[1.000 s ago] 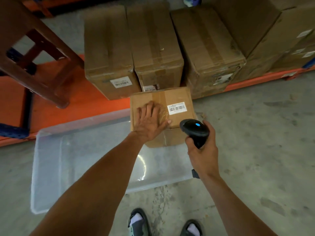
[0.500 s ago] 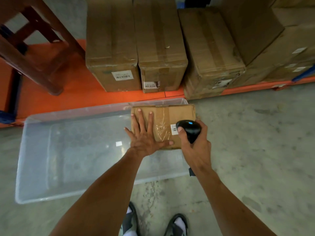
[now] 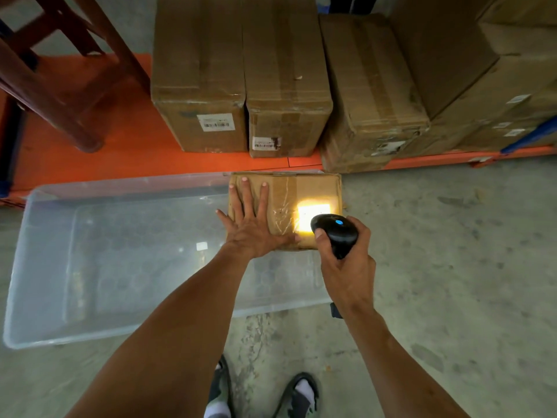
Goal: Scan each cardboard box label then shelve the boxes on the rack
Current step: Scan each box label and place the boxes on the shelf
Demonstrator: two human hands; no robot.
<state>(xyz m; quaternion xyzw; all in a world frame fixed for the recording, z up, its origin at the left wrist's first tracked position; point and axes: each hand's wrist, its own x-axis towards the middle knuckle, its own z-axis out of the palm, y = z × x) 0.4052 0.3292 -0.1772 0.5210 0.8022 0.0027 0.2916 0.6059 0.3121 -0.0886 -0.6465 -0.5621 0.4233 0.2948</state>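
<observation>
pressing spread left hand [image 3: 256, 233] fingers flat on taped cardboard box [image 3: 313, 188], right hand [image 3: 346, 267] gripping rounded black scanner [image 3: 336, 232].

i see a dim, greenish warehouse view. the scanner [image 3: 335, 233] throws a warm yellow glare that washes out the label [image 3: 313, 213] on the small box [image 3: 307, 188]. edges bow from the wide lens; focus stays fairly sharp.

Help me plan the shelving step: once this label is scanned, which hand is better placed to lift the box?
Left. The left hand already lies flat on the small box, while the right hand grips the scanner lighting the label.
</observation>
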